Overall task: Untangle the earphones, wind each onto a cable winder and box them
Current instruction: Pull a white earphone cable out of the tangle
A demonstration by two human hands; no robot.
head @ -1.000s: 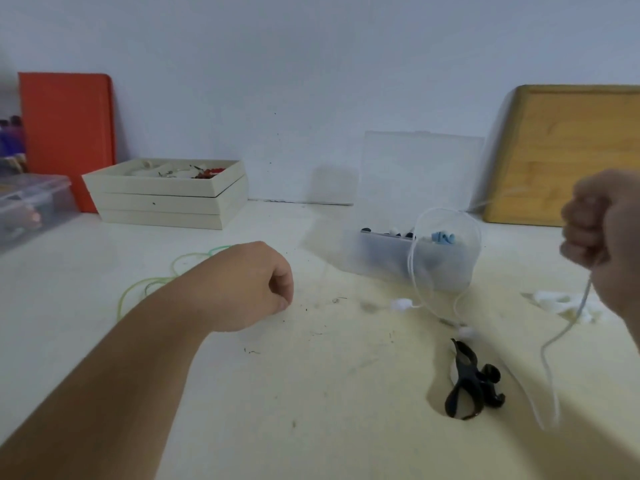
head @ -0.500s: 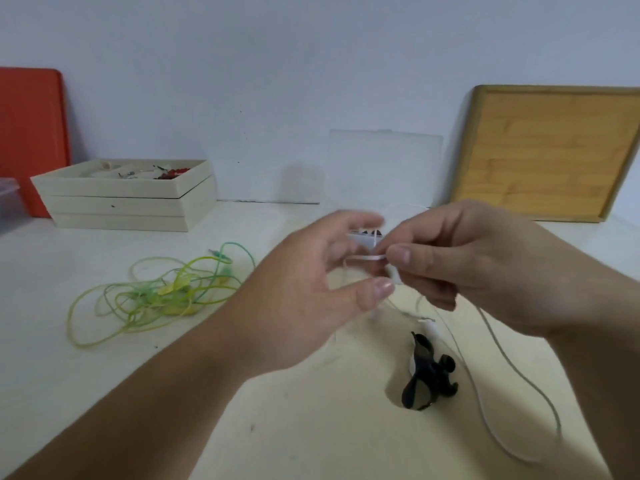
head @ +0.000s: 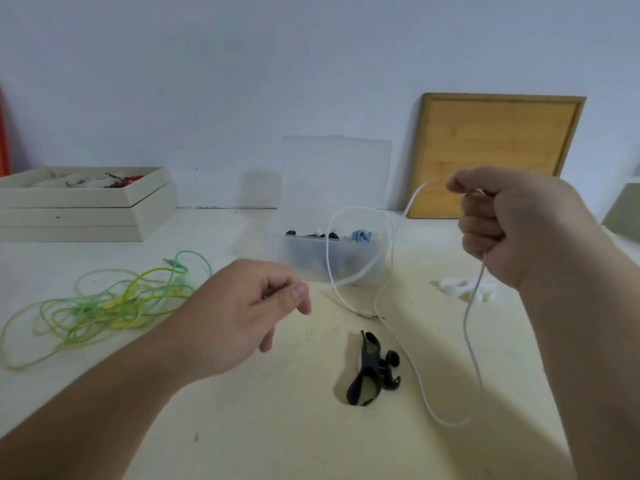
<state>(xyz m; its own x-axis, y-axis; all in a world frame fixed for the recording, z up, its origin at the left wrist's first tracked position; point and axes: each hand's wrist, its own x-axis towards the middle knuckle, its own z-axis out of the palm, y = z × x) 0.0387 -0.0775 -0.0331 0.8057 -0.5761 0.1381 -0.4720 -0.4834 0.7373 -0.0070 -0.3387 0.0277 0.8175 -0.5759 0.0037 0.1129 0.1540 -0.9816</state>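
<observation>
Head view, mid-frame: the left hand (head: 239,313) pinches the white earphone cable (head: 356,207) between thumb and forefinger. At right, the right hand (head: 512,223) has its fingers (head: 478,220) curled tight round the same cable. Slack loops before the clear box (head: 332,261) and past the black cable winder (head: 369,372). Green earphones (head: 114,303) lie tangled at left on the table (head: 277,427).

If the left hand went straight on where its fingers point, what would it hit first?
The left hand would probably meet the hanging loop of the thin white earphone cable first, then the clear plastic box behind it; depth is unclear.
</observation>
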